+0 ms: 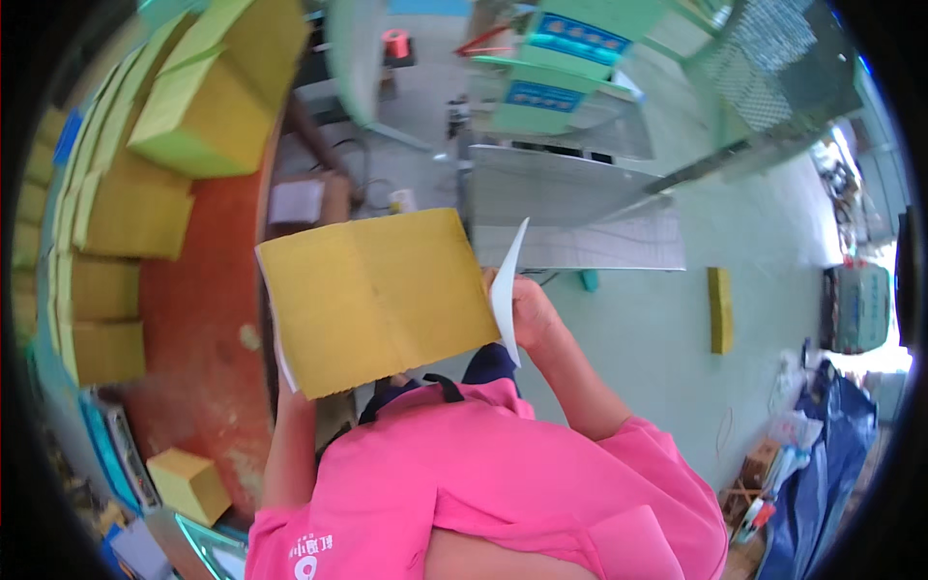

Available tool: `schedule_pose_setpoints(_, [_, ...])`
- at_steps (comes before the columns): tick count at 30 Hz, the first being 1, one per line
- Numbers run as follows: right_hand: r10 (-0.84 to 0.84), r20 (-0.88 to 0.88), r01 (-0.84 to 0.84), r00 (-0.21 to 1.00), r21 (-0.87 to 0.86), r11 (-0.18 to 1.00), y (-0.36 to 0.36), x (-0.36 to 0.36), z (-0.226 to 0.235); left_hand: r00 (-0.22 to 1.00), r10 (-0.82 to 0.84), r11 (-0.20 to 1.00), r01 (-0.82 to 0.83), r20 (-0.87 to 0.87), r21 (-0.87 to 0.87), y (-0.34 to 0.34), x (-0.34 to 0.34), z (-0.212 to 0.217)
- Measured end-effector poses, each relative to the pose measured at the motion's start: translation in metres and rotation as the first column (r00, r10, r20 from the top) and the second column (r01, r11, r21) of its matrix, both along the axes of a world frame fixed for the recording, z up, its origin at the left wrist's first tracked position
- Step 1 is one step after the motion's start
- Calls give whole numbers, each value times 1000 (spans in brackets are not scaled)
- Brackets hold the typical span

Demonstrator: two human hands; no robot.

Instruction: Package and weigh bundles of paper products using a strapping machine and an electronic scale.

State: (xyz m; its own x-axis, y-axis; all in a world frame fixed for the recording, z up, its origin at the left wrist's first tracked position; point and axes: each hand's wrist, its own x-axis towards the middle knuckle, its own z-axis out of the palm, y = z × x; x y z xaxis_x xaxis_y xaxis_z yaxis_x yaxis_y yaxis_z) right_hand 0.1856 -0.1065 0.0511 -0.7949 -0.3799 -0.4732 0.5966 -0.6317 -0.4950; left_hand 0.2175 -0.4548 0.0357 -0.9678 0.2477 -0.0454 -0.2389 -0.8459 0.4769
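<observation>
A broad sheaf of coarse yellow paper [396, 300] is held up in front of my chest, a faint crease down its middle. My left hand [288, 394] supports its lower left edge; the fingers are hidden behind the paper. At the right edge my right hand [527, 307] is closed on the sheaf, its fingers partly covered. Between that hand and the yellow face, a white sheet [506, 295] bends outward. A thin pale edge also shows along the sheaf's left side.
At my left, stacked yellow paper blocks [135, 208] line a reddish-brown table [208, 338], with a smaller yellow block [188, 483] nearer. Ahead stands a green machine [551, 87] with a metal bed [580, 208]. A yellow strip [720, 309] lies on the floor at right, near a blue tarp [822, 474].
</observation>
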Motion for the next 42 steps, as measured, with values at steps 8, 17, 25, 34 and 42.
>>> schedule_pose_setpoints(8, [-194,48,184,980,156,971,292,-76,-51,995,-6,822,63,102,-566,284,-150,-177])
schedule_pose_setpoints(17, [-7,186,-5,983,61,998,408,-119,-108,977,-76,344,-161,-198,-925,403,-182,-87])
schedule_pose_setpoints(25, [150,123,-183,981,334,925,411,-133,-95,978,-198,364,11,-65,-931,360,-178,-108])
schedule_pose_setpoints(34, [-206,-122,232,971,694,681,356,-109,-93,960,-173,717,277,222,-640,361,-186,-74])
schedule_pose_setpoints(42, [-313,-58,286,948,588,757,344,-97,-54,941,-264,588,331,212,-738,356,-192,-65])
